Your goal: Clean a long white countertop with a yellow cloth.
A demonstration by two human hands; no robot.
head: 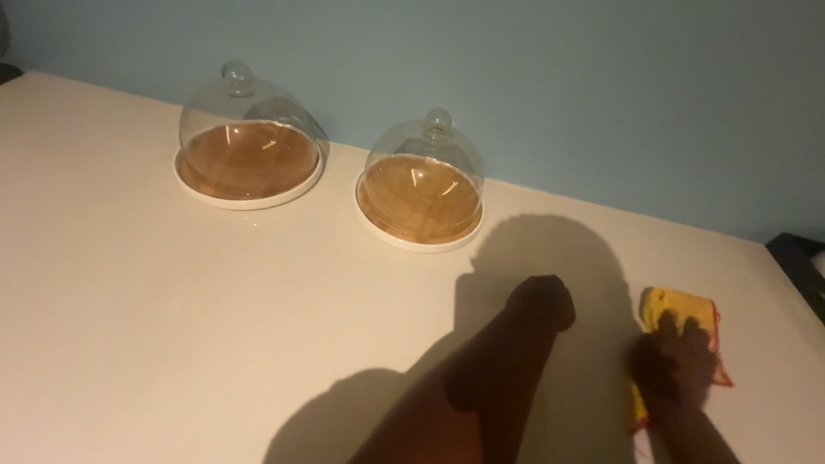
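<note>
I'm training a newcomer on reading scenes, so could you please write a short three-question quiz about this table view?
1. True or false: both glass domes sit covering their round wooden-topped trays.
2. Which hand rests on the yellow cloth? A) left hand B) right hand C) neither
3. Fill in: the left hand is closed into a ____ over the table.

Key:
1. True; each dome stands on its tray, near the blue wall.
2. B; the right hand lies on the cloth.
3. Fist.
</note>
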